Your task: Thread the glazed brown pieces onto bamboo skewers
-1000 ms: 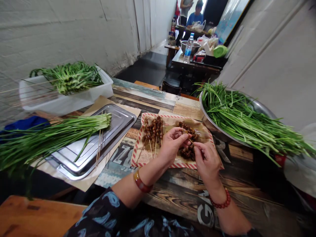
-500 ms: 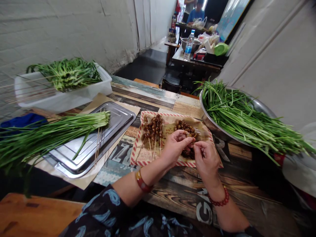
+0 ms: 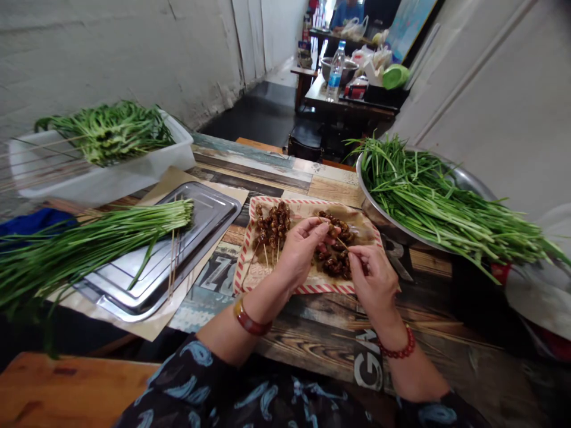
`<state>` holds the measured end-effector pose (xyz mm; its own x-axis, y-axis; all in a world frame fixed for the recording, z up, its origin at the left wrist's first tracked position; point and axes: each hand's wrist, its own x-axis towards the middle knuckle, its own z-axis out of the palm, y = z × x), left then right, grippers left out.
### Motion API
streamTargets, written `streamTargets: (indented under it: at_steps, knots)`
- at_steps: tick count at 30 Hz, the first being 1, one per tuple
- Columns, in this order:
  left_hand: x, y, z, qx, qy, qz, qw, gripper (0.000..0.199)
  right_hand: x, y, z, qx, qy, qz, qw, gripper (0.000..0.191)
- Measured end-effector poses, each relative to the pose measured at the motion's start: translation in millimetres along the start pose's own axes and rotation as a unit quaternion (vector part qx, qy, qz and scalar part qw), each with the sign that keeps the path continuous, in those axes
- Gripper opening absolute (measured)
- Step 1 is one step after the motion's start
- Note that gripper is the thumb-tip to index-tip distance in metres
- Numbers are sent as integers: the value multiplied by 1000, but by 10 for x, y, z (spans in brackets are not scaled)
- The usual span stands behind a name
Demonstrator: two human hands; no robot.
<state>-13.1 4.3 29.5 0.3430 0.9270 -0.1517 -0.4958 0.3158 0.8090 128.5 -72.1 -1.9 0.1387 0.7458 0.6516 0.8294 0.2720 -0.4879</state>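
Observation:
My right hand (image 3: 373, 274) is closed in a pinch on a thin wooden skewer (image 3: 341, 243), which slants up to the left. At its far end, the fingers of my left hand (image 3: 301, 244) pinch a glossy brown piece of food (image 3: 332, 229); its exact kind is not clear. Both hands hover over a paper sheet with a red-and-white striped border (image 3: 239, 270). Under and beyond them lies a heap of loose dark-brown glazed pieces (image 3: 338, 266). Left of my left hand, several loaded skewers (image 3: 273, 221) lie side by side, bare sticks towards me.
At left, a metal tray lid (image 3: 178, 267) carries long green chives (image 3: 120, 229) and bare sticks (image 3: 173, 264). Behind it stands a white plastic bin (image 3: 147, 160) of greens. A steel bowl (image 3: 364, 189) heaped with chives is at right. Farther back, a person (image 3: 347, 13) is at another table.
My hands have drawn slightly apart, and the skewer between them now shows. The whole view has shifted a little. The loaded skewers lie as before.

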Motion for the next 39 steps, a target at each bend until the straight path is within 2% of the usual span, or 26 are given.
streamTargets:
  at_steps: [6, 12, 16, 18, 21, 23, 25, 28, 30, 32, 34, 36, 39]
  knots:
    - [-10, -34, 16, 40, 5, 9, 999, 24, 22, -28, -10, 8, 4, 9, 1000, 11]
    - [-69, -166, 82, 49, -22, -4, 999, 23, 34, -44, -20, -3, 10, -2, 1000, 11]
    - [-73, -152, 85, 67, -36, -15, 997, 24, 20, -25, -25, -10, 14, 27, 999, 8]
    - [-42, -83, 47, 86, -33, 5, 996, 29, 22, -9, -36, -13, 23, 43, 999, 7]
    - [32, 49, -55, 194, -16, 101, 976, 27, 41, 23, -64, -20, 26, 36, 999, 17]
    - [77, 117, -129, 344, -34, 181, 921, 19, 56, 42, -81, -18, 23, 23, 999, 23]
    - [104, 148, -184, 500, -79, 237, 829, 13, 66, 53, -87, -15, 21, 17, 1000, 25]
    - [107, 134, -212, 673, -132, 252, 683, 11, 71, 60, -81, -18, 24, 18, 999, 25]
    - [94, 112, -205, 738, -162, 237, 611, 12, 72, 63, -75, -19, 33, 11, 999, 24]
    - [81, 98, -191, 773, -193, 224, 561, 13, 74, 66, -70, -17, 43, 1, 999, 23]
    - [73, 91, -177, 797, -211, 216, 523, 14, 76, 69, -67, -16, 46, -4, 999, 23]
    - [68, 86, -166, 814, -218, 209, 496, 14, 76, 71, -64, -16, 44, -2, 999, 23]
    - [65, 73, -159, 825, -228, 208, 473, 17, 71, 72, -54, -15, 45, -3, 999, 23]
